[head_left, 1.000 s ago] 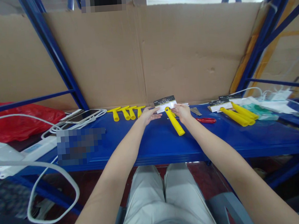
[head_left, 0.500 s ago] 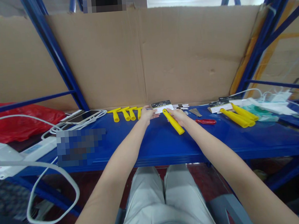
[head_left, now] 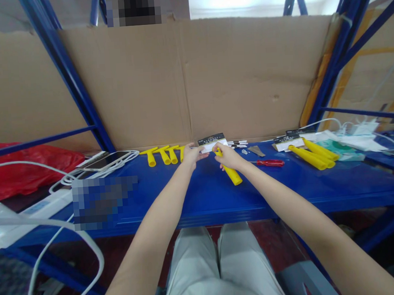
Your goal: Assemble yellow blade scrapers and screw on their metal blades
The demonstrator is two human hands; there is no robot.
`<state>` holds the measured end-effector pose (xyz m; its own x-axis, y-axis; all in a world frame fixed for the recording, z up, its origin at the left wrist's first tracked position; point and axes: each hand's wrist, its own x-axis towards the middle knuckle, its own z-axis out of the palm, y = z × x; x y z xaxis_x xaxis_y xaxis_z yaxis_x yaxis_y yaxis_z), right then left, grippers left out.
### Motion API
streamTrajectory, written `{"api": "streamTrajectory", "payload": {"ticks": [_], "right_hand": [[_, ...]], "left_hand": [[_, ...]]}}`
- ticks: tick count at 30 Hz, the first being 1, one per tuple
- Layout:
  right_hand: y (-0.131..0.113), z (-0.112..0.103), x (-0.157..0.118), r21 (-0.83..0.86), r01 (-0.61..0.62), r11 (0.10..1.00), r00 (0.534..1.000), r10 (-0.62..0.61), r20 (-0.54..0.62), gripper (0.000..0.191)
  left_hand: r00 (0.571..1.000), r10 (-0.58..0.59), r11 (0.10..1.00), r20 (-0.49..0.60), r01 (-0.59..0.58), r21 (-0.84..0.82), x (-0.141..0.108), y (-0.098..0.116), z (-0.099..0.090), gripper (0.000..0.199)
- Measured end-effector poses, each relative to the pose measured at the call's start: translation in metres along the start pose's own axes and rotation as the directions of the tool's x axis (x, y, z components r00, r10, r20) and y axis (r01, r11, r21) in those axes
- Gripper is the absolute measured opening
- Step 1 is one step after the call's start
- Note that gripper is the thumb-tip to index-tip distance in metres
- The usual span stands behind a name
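A yellow handle [head_left: 233,175] slants on the blue table, its upper end under the fingers of my right hand [head_left: 227,156], which are closed round it. Behind it is a black and white card [head_left: 213,143]. My left hand [head_left: 194,156] is at the card's left side, fingers bent toward it; whether they grip its edge is too small to tell. Several yellow T-shaped pieces [head_left: 165,156] stand in a row left of my left hand. A red screwdriver [head_left: 270,163] lies to the right of my right hand.
More yellow handles [head_left: 310,156] lie at the right with another card [head_left: 288,142]. Small white-and-black strips [head_left: 237,143] and a metal blade [head_left: 256,150] lie behind the screwdriver. A phone [head_left: 106,161], white cables and a red bag [head_left: 29,166] are at the left. Cardboard [head_left: 246,76] stands behind.
My right hand has shifted from the card's right edge onto the top of the yellow handle. The whole view has tilted slightly.
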<state>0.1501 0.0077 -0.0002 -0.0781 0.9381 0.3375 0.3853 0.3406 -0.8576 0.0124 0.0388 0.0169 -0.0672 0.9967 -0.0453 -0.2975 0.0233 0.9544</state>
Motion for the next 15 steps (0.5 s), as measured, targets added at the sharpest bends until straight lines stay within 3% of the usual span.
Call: {"api": "streamTrajectory", "payload": {"ticks": [4, 9, 12, 15], "right_hand": [[-0.011, -0.008, 0.006, -0.1, -0.023, 0.995, 0.997, 0.031, 0.076, 0.031], [-0.026, -0.032, 0.019, 0.024, -0.095, 0.995, 0.988, 0.092, 0.123, 0.034], [-0.035, -0.068, 0.026, 0.101, -0.204, 0.974, 0.978, 0.206, -0.019, 0.031], [-0.038, -0.119, 0.031, 0.131, -0.279, 0.951, 0.932, 0.301, -0.202, 0.031]], "left_hand": [[0.999, 0.032, 0.999, -0.001, -0.032, -0.031, -0.001, 0.001, 0.001, 0.061], [0.997, 0.045, 0.999, 0.061, -0.044, -0.022, 0.0, 0.001, -0.001, 0.063], [0.996, 0.027, 0.999, 0.086, -0.03, 0.035, 0.002, 0.0, -0.002, 0.063], [0.996, 0.006, 0.995, 0.083, -0.014, 0.095, 0.004, -0.002, -0.004, 0.059]]}}
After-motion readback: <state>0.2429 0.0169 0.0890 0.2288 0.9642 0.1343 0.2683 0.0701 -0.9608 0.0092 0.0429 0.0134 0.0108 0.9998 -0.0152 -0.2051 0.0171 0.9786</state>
